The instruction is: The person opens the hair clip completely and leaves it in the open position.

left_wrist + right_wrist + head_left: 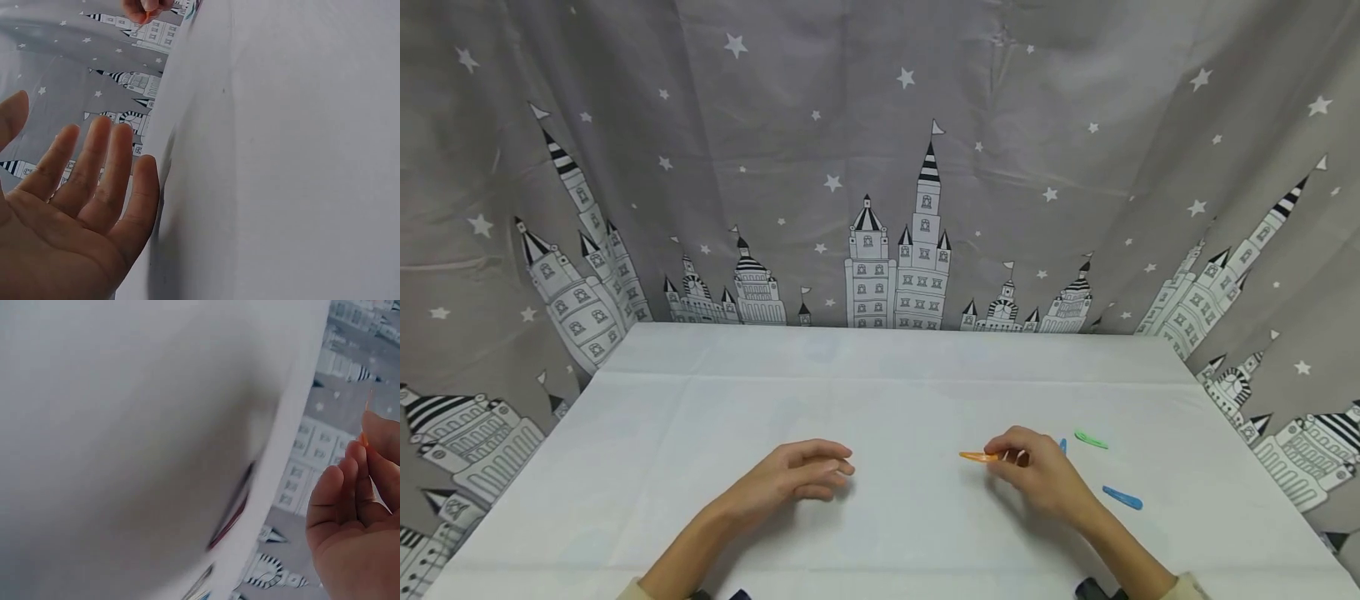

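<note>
My right hand (1039,473) pinches an orange snap hair clip (976,457) between thumb and fingertips, just above the white table. Its thin end points left, away from the fingers. Seen from the right wrist, the orange clip (367,425) is edge-on and partly covered by the thumb. Over the left part of the table hovers my left hand (799,475), fingers loosely extended and holding nothing. Its bare palm (62,237) shows in the left wrist view.
A green clip (1091,438), a blue clip (1122,497) and another blue clip (1063,447), partly hidden by the right hand, lie on the right. A dark red-edged clip (230,525) lies on the table (910,542). Behind hangs a grey castle-print curtain (850,100).
</note>
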### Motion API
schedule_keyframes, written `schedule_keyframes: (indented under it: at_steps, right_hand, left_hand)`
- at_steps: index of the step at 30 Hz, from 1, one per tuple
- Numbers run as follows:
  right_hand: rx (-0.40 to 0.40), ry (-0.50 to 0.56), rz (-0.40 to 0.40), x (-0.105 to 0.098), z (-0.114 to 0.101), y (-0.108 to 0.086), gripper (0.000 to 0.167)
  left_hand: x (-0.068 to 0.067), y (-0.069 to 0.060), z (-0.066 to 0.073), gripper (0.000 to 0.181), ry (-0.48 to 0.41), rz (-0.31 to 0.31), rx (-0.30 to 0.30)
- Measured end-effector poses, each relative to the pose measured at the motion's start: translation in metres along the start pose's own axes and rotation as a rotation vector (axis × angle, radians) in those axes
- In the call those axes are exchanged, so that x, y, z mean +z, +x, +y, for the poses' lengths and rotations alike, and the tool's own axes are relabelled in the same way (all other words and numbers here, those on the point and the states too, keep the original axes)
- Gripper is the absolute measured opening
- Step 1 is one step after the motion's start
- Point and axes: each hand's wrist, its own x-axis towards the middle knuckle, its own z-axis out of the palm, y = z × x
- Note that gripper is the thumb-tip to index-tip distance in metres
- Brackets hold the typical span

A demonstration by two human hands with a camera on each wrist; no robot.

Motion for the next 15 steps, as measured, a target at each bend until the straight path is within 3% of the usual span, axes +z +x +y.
schedule_keyframes:
  at_steps: [15]
  right_hand:
    - [-0.145, 0.117, -0.043, 0.022, -0.048, -0.003, 0.011]
  left_hand:
    - [0.023, 0.016, 0.004, 0.047, 0.067, -0.012, -0.012]
